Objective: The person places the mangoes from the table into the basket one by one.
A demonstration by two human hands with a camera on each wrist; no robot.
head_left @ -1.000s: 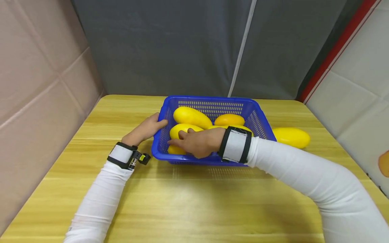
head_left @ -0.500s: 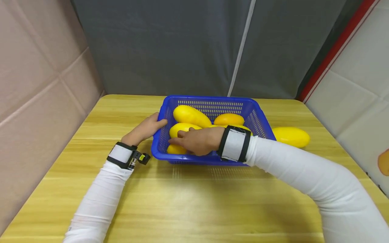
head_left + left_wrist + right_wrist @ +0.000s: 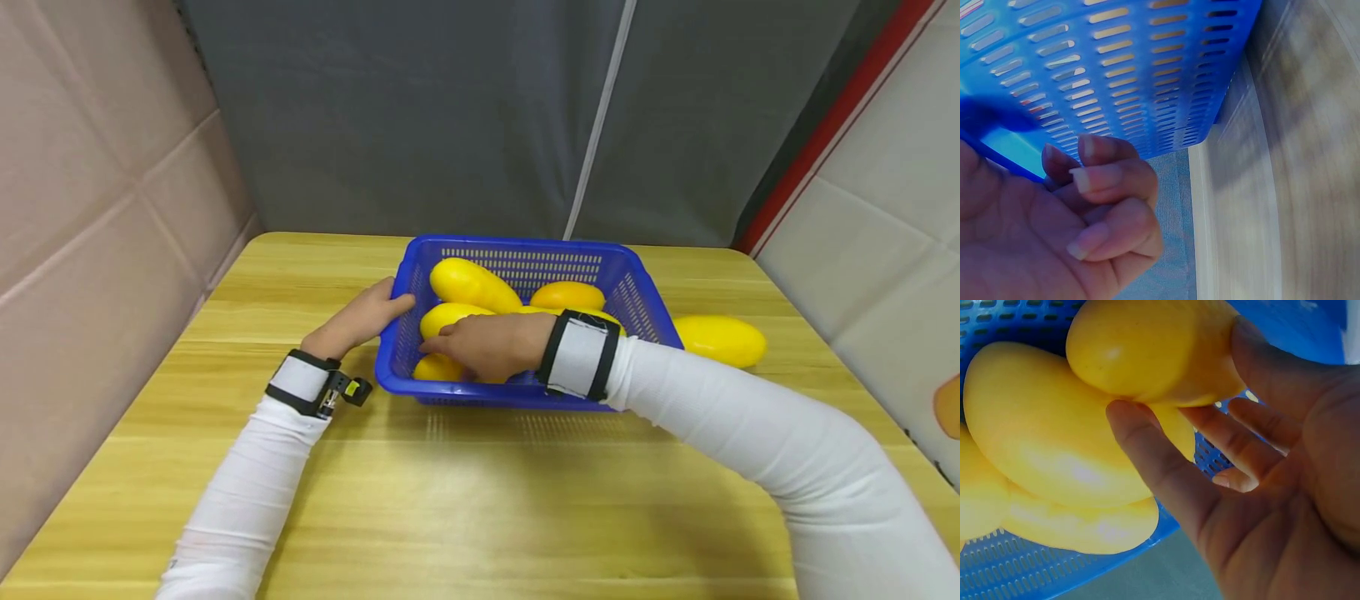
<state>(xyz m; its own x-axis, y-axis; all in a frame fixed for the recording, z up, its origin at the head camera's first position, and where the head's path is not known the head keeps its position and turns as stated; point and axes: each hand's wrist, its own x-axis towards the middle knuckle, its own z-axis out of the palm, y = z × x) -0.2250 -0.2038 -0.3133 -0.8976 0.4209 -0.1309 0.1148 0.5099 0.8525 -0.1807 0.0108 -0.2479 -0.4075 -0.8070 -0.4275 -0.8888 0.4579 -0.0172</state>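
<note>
A blue perforated plastic basket [image 3: 652,304] stands on the table with several yellow mangoes in it, such as a long mango [image 3: 472,283] at its back left. My left hand [image 3: 358,318] holds the basket's left rim, thumb over the edge; in the left wrist view its fingers [image 3: 1119,181] curl beside the outer wall. My right hand [image 3: 498,346] reaches into the front of the basket and grips the front-left mango [image 3: 1154,350]. In the right wrist view the thumb and forefinger touch that mango, and a larger mango [image 3: 1060,431] lies against it.
One more mango [image 3: 720,340] lies on the wooden table [image 3: 480,500] just right of the basket. A grey curtain [image 3: 420,117] hangs behind, and pale panels [image 3: 112,167] flank the table.
My right hand's fingers have sunk lower and closed in around the front-left mango. The left hand and the basket stay where they were.
</note>
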